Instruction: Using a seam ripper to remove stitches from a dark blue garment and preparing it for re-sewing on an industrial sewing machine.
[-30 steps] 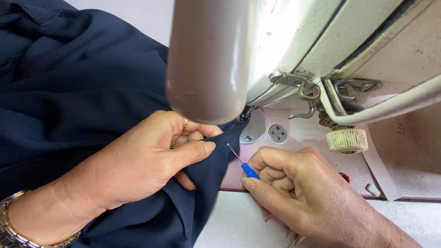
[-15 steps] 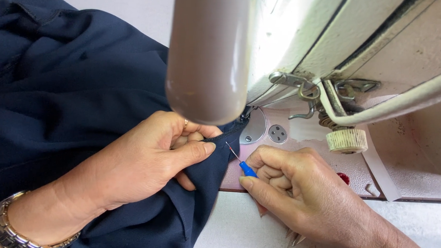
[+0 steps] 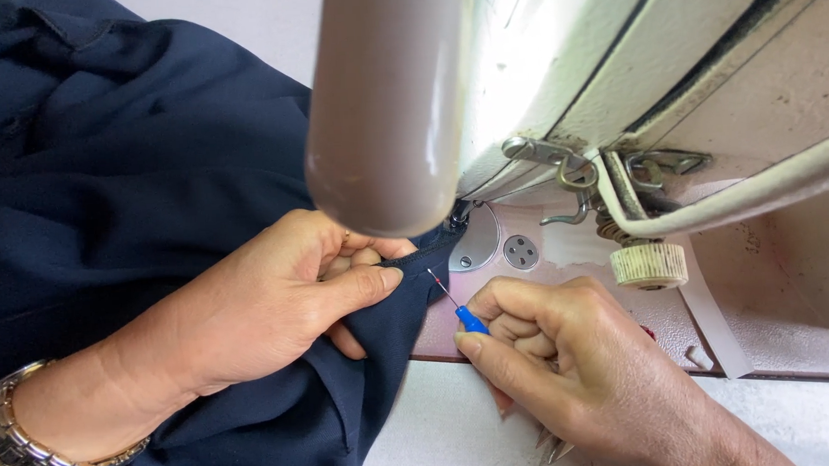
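Tool: small seam ripper w/ blue plastic handle and thin metal tip [image 3: 465, 315], long axis diagonal, tip aimed up-left at the cloth edge, handle end down-right inside the fist
Right hand [image 3: 569, 366]: fingers curled tight round the ripper handle, resting on the machine bed
Left hand [image 3: 269, 309]: thumb and fingers pinched together on a fold of dark navy woven fabric [image 3: 124, 190], just beside the tip
Wrist: silver metal link watch [image 3: 23, 446] on left arm
Machine: cream-coloured metal sewing machine [image 3: 632, 84] overhead; round steel needle plate [image 3: 476, 249] near the tip
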